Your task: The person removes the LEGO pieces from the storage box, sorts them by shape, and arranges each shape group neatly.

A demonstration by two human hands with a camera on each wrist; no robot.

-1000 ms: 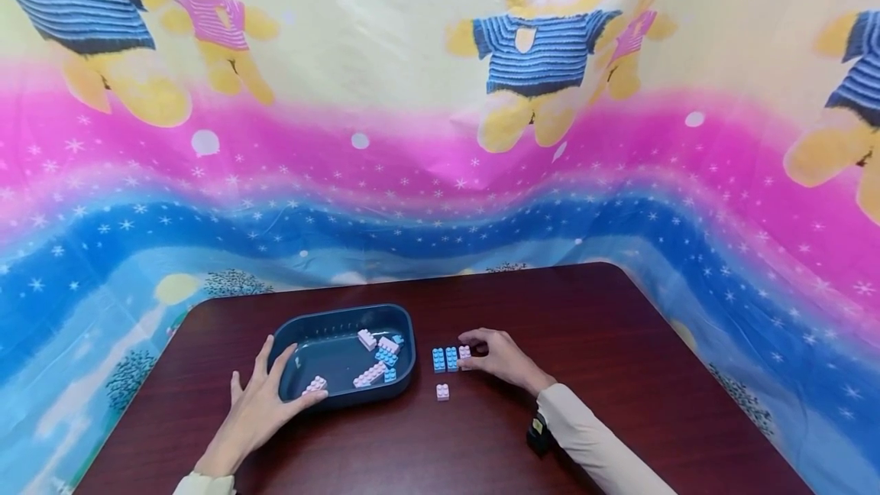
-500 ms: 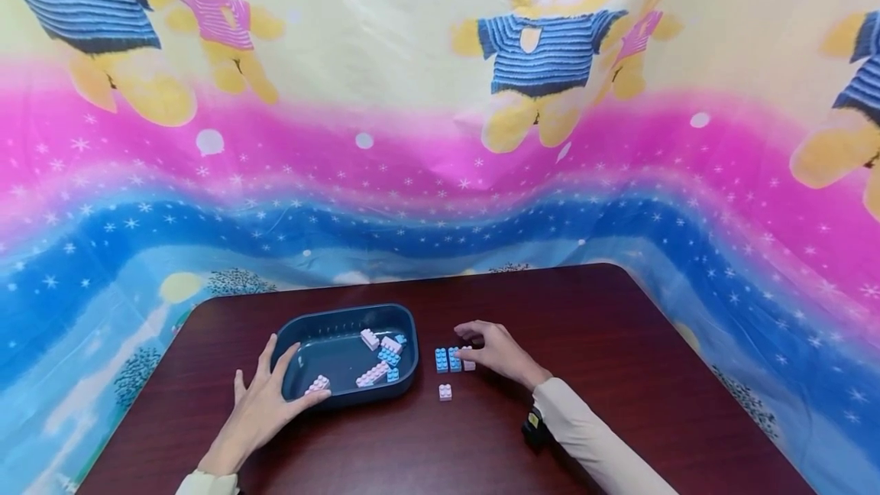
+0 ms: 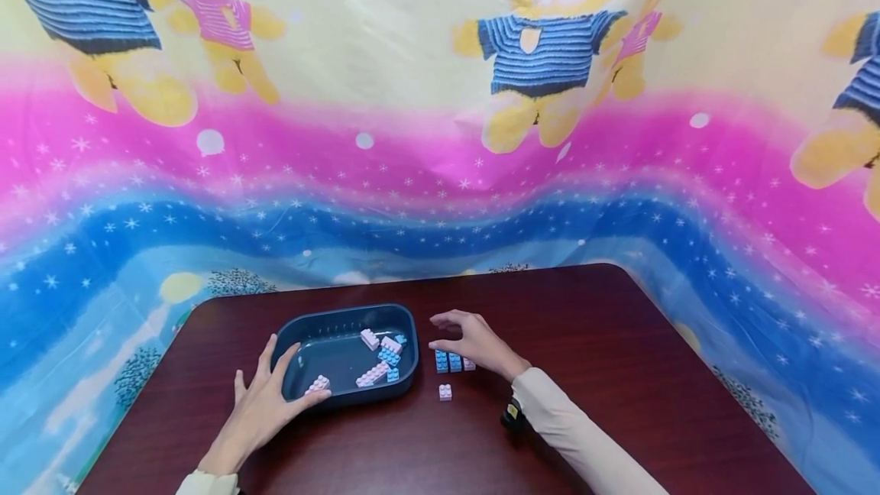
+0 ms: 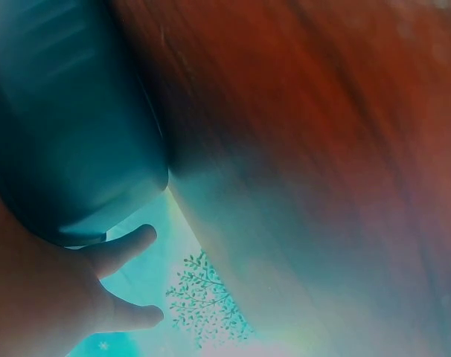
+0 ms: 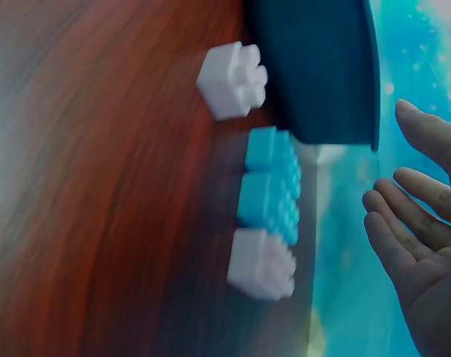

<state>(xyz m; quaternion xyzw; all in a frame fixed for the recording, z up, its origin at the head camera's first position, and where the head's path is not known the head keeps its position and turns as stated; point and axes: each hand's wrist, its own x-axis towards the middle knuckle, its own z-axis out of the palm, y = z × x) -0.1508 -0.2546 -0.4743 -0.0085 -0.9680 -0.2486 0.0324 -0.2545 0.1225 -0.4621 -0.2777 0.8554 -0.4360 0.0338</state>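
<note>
In the head view, my left hand [image 3: 257,403] holds the near left corner of a dark blue-grey tray [image 3: 344,402], thumb along the front rim and index finger over the left rim. Two of its fingers stick out past the tray in the left wrist view. My right hand [image 3: 476,341] hovers with nothing in it, fingers extended toward the tray, above a row of toy building bricks. That row has two blue bricks [image 5: 266,201] and a pink brick [image 5: 261,264] side by side. A small pink brick [image 3: 445,393] sits apart, nearer the front.
Several pink and blue bricks lie inside the tray, mostly at its right end, such as a blue brick [image 3: 389,357]. One pink brick [image 3: 318,384] is near the left thumb. The dark red-brown table [image 3: 584,327] ends before a printed curtain [image 3: 412,159].
My right hand has let go of the pink brick at the row's right end, lifted, and moved left toward the tray. The left hand and the tray stay put.
</note>
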